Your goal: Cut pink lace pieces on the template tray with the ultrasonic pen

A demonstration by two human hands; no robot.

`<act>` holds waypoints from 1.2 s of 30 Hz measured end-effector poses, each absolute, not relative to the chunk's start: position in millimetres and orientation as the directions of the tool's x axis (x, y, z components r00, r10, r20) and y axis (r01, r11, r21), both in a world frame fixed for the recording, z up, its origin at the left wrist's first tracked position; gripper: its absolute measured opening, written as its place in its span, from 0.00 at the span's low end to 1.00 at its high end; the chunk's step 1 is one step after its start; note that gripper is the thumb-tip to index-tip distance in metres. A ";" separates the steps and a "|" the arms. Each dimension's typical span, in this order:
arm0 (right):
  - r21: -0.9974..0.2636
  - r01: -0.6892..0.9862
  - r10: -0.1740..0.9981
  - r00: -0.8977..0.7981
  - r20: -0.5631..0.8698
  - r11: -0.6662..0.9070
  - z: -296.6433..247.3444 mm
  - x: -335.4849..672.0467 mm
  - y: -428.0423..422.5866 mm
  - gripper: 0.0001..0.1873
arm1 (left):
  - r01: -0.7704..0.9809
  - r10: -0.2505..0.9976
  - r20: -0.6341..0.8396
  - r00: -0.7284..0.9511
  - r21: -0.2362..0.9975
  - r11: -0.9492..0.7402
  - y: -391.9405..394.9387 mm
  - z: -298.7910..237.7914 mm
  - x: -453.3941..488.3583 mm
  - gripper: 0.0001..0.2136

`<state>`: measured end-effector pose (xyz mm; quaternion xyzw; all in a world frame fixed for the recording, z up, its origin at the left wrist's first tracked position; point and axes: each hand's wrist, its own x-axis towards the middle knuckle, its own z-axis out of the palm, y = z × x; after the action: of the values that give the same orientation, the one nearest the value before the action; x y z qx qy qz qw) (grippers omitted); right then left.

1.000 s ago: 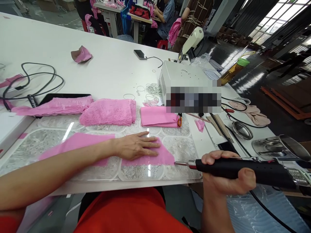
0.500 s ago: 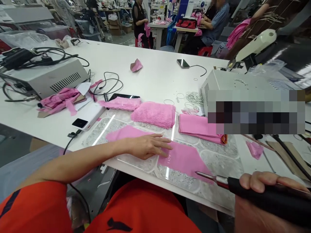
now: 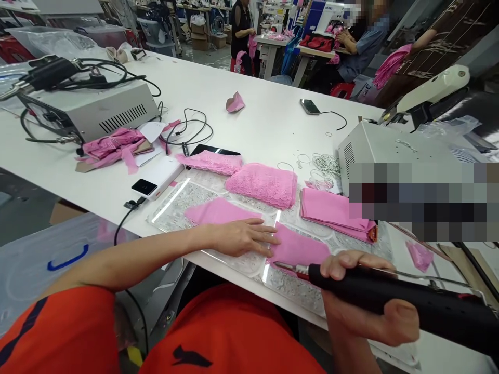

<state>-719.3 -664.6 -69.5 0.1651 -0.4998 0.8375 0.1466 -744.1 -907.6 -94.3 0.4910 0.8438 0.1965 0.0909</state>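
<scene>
A pink fabric piece (image 3: 302,244) lies on a clear patterned mat (image 3: 171,213). My left hand (image 3: 241,236) rests palm down across it, fingers spread and pressing it flat. Wrapped in the fingers of my right hand (image 3: 390,322) is a black handpiece with a pointed metal tip (image 3: 370,283). Its tip is over the near edge of the fabric, just right of my left fingertips; whether it touches cannot be made out. Beyond my hands lie a stack of textured pink lace (image 3: 265,184), a narrower lace stack (image 3: 214,162) and a folded pink fabric stack (image 3: 335,210).
Grey metal boxes stand left (image 3: 113,109) and right (image 3: 390,150) on the white table (image 3: 268,114). A white power bank (image 3: 159,179), cables (image 3: 191,130), a phone (image 3: 310,107) and rubber bands (image 3: 325,163) lie about. Co-workers sit and stand behind, one at a sewing machine.
My right hand has brought the handpiece leftward, its tip now close to my left fingertips. The left hand stays flat on the fabric. The whole view has shifted slightly.
</scene>
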 end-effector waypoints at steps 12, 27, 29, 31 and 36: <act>-0.799 -0.400 0.014 -0.897 0.442 -0.449 -74.7 -719.8 -677.6 0.17 | 0.840 0.873 0.131 -0.470 0.371 0.396 -909.3 -99.4 -743.8 0.25; -0.802 -0.435 -0.035 -0.871 0.490 -0.409 -73.7 -718.7 -677.5 0.15 | 0.831 0.873 0.096 -0.478 0.370 0.414 -908.2 -99.5 -743.7 0.23; -0.810 -0.424 -0.026 -0.880 0.473 -0.404 -74.5 -718.4 -676.6 0.15 | 0.824 0.869 0.105 -0.484 0.389 0.412 -907.3 -98.3 -743.0 0.23; -0.814 -0.407 -0.011 -0.892 0.452 -0.415 -74.4 -718.8 -675.0 0.16 | 0.807 0.861 0.101 -0.498 0.417 0.418 -906.9 -93.9 -742.4 0.23; -0.784 -0.399 0.019 -0.896 0.444 -0.475 -70.2 -720.8 -675.4 0.18 | 0.766 0.805 0.210 -0.554 0.507 0.395 -917.8 -77.5 -742.2 0.19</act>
<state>-720.8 -675.4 -70.2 0.1913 -0.4968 0.8373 0.1249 -742.2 -917.8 -77.5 0.4709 0.8344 0.2844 0.0346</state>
